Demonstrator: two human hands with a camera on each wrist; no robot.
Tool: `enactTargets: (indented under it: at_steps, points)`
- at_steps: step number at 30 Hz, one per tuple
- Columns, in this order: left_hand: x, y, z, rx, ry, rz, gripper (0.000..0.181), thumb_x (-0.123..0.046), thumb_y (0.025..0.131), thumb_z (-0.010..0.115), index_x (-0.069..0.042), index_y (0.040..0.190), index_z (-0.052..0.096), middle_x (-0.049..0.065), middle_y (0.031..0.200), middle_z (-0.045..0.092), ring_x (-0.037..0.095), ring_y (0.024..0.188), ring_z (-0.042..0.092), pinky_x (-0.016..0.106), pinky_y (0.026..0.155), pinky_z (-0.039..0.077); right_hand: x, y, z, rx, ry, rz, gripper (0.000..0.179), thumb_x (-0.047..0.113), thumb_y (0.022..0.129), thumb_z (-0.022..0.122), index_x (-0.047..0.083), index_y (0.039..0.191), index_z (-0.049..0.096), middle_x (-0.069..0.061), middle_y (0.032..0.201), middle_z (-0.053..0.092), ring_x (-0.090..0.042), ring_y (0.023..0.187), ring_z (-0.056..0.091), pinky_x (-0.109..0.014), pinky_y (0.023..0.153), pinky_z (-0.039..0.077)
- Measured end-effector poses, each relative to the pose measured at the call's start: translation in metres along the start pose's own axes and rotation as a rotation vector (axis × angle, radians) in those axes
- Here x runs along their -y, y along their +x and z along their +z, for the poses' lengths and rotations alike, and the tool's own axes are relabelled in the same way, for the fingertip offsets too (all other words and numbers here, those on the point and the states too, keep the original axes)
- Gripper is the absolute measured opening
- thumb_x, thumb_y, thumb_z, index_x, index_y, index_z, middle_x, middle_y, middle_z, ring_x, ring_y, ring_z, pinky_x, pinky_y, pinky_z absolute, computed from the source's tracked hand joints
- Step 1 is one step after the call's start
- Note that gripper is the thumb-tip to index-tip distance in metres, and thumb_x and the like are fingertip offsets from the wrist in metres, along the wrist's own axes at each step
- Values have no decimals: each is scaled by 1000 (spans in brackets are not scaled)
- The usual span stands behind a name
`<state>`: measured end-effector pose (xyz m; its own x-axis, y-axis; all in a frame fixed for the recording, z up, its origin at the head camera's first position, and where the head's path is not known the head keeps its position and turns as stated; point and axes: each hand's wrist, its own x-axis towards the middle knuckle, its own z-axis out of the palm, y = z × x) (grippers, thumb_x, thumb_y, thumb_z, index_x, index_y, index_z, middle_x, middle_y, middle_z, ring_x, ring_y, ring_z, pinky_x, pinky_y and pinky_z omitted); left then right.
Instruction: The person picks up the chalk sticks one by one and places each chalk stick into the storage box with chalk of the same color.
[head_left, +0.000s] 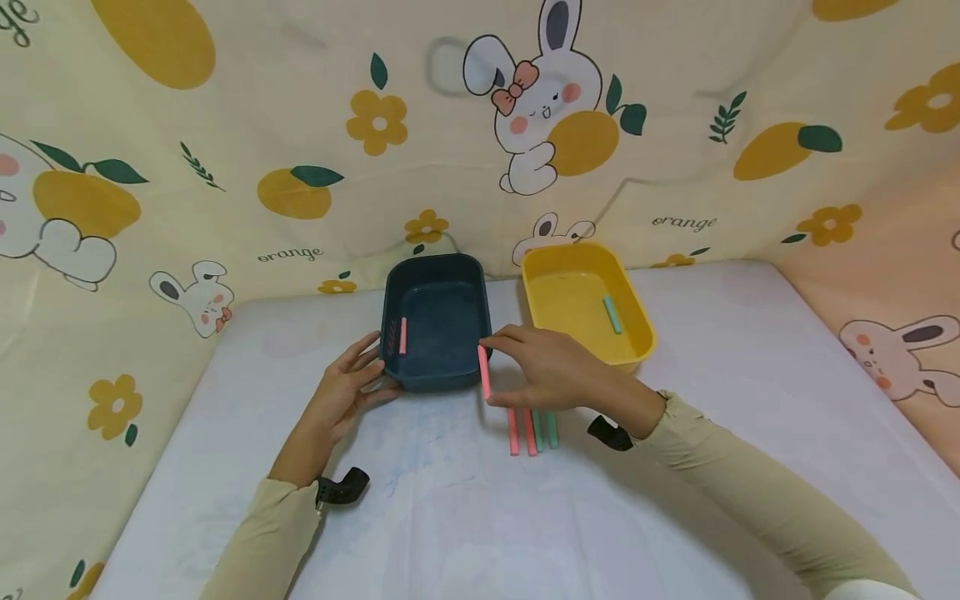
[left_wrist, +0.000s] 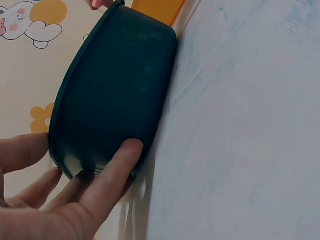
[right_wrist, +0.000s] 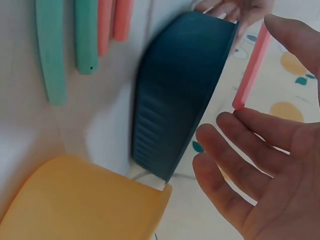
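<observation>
R hand (head_left: pixel 543 367): thumb & index pinch a pink stick (head_left: pixel 484 372) by its two ends, other fingers extended & off it. Just by those fingertips: near R corner of the dark bin (head_left: pixel 446 321). L hand (head_left: pixel 348 387): fingers spread, tips resting against the bin's outside, thumb on it too, nr its near L corner. Inside, just past the L fingertips, lies another pink stick (head_left: pixel 403 336). Below the R hand, on the person's side, are two pink sticks (head_left: pixel 513 432) & two green sticks (head_left: pixel 553 431), side by side on the white table (head_left: pixel 450 517), far ends hidden by the hand in head view. Beyond the R knuckles: yellow bin (head_left: pixel 562 304) w/ one green stick (head_left: pixel 612 315) in it. Farthest from the fingers, behind both bins: cloth (head_left: pixel 375 217) w/ rabbits, flowers & oranges
</observation>
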<state>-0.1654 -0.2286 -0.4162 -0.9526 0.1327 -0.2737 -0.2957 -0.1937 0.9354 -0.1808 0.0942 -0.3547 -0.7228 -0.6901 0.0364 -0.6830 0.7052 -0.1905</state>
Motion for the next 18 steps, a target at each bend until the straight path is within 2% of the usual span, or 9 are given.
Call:
enactTargets:
  at_steps: [6, 14, 18]
  points:
    - [0, 0, 1, 5, -3, 5, 62, -7, 104, 49, -22, 159, 26, 14, 163, 27, 29, 132, 51, 41, 91, 59, -3, 7, -2, 16, -1, 4, 80, 64, 83, 67, 20, 147, 49, -1, 141, 55, -21, 118, 61, -41, 96, 55]
    - [-2, -2, 3, -6, 5, -12, 61, -7, 104, 48, -24, 159, 26, 12, 163, 28, 19, 120, 59, 45, 96, 56, -3, 22, -5, 48, 9, 46, 81, 64, 83, 67, 22, 149, 46, -2, 144, 54, -21, 125, 55, -41, 101, 53]
    - [-3, -2, 4, -14, 5, -27, 60, -8, 104, 47, -25, 158, 27, 11, 164, 27, 21, 120, 59, 45, 97, 56, -4, 27, -7, 65, 7, 58, 82, 65, 83, 67, 22, 150, 45, -3, 146, 52, -22, 128, 54, -42, 104, 52]
